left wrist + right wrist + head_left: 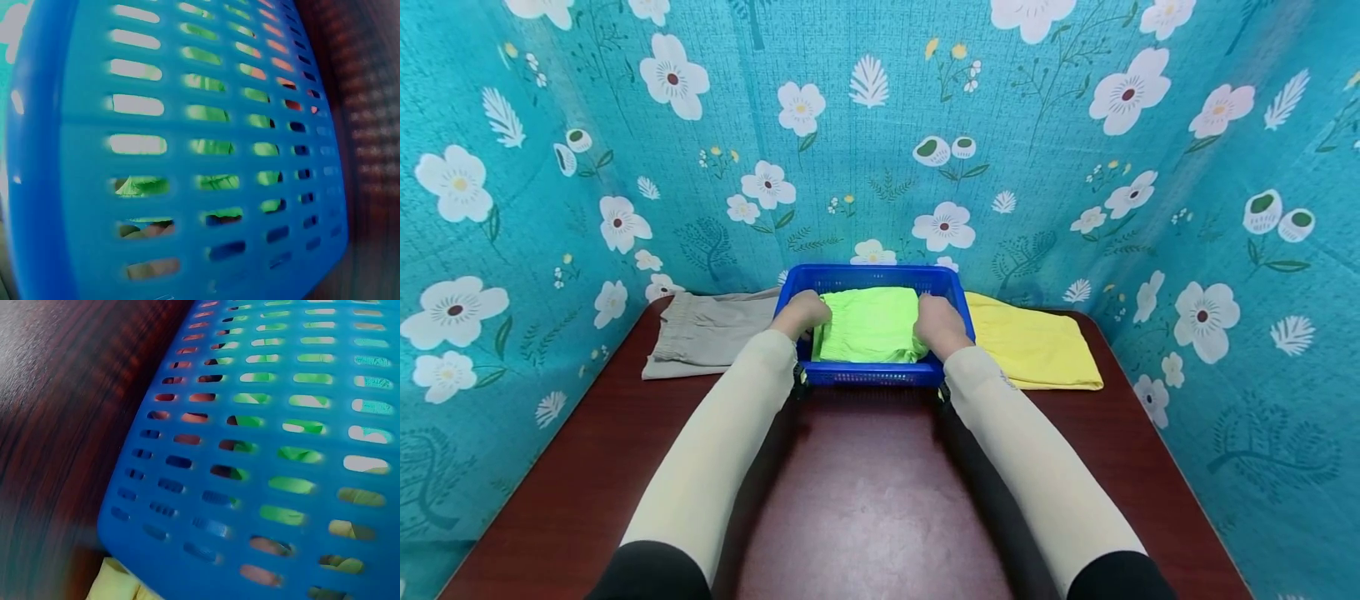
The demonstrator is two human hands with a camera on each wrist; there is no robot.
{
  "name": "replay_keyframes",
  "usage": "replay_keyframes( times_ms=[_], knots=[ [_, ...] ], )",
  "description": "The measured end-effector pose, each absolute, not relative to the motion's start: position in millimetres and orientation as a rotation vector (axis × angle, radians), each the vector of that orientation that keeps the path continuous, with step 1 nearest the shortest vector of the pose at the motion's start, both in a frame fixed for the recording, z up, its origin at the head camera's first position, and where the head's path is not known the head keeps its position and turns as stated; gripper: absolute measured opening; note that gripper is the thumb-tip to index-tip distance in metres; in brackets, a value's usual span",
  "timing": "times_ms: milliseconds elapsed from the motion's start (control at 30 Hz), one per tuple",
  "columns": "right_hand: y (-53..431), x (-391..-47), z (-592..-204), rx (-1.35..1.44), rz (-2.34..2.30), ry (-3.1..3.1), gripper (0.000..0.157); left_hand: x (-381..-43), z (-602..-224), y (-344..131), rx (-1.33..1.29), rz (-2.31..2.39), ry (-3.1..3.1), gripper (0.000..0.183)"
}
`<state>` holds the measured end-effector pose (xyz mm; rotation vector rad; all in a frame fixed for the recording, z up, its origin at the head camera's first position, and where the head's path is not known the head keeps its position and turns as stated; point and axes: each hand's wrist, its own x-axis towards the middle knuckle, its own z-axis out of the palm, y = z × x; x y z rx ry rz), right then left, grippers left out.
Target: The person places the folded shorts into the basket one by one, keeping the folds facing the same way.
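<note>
- The flowered blue cloth (850, 137) hangs at the far side and along left and right, closing the space in.
- The dark red table (850, 483) lies under everything.
- The blue basket (872, 377) stands at the table's far side; it looks like stiff, light plastic. Its slotted walls ring the contents, so the way in or out is over the rim.
- The yellow garment (1037, 343) lies folded just right of the basket, partly hidden behind it.
- The grey garment (711, 329) lies folded on the left, its gathered band towards the left.
- The green garment (872, 325) is inside the basket, folded into a pad. It should handle light, soft and floppy, hardly fragile, perhaps a little slippery; both side edges at once seem the best hold (one edge alone might let the folds slump).
- The left hand (805, 313) has fingers curled, gripping the green garment's left edge.
- The right hand (940, 323) grips its right edge likewise; the fingertips are hidden.
</note>
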<state>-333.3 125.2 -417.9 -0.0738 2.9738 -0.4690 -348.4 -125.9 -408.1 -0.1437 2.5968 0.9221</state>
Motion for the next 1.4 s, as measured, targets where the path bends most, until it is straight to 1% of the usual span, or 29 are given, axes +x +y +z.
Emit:
replay_keyframes(
  times_ms=[133,233,300,467,533,633,700,767,800,833,933,1000,1400],
  knots=[
    [127.8,-329.1,-415.9,-0.116,-0.395,3.018,0.058,-343.4,-406.1,-119.4,-0.159,0.851,2.654,0.021],
    [130.8,-325.6,-415.7,-0.180,-0.383,3.081,0.049,-335.7,-402.5,-112.5,-0.173,0.793,2.720,0.026],
    [132.3,-323.0,-415.3,-0.235,-0.364,3.116,0.040,-331.6,-399.8,-110.3,-0.174,0.763,2.753,0.026],
    [133.1,-316.2,-414.1,-0.370,-0.285,3.150,0.011,-325.3,-396.0,-112.3,-0.137,0.737,2.777,0.017],
    [133.0,-313.1,-413.3,-0.415,-0.262,3.164,0.007,-321.7,-395.3,-112.9,-0.099,0.707,2.806,0.017],
    [132.5,-308.2,-410.9,-0.481,-0.246,3.195,0.006,-315.3,-393.7,-113.3,-0.031,0.658,2.862,0.022],
    [132.2,-304.9,-409.1,-0.518,-0.244,3.211,0.007,-311.1,-391.7,-114.1,0.030,0.642,2.900,0.022],
    [132.1,-301.8,-408.0,-0.547,-0.244,3.221,0.008,-307.2,-389.6,-115.4,0.097,0.638,2.929,0.016],
    [132.2,-300.4,-407.8,-0.555,-0.241,3.227,0.009,-305.3,-388.5,-116.1,0.134,0.637,2.944,0.008],
    [132.5,-298.9,-407.6,-0.560,-0.239,3.227,0.012,-303.6,-387.7,-116.8,0.171,0.635,2.950,0.005],
    [134.0,-293.9,-407.0,-0.568,-0.245,3.230,0.021,-299.2,-385.6,-118.5,0.272,0.636,2.958,0.032],
    [135.5,-291.0,-406.6,-0.569,-0.256,3.234,0.025,-296.3,-385.5,-118.7,0.321,0.633,2.957,0.042],
    [145.3,-276.5,-405.7,-0.623,-0.285,3.266,0.024,-268.1,-382.8,-105.6,0.540,0.599,3.043,0.036]
  ],
)
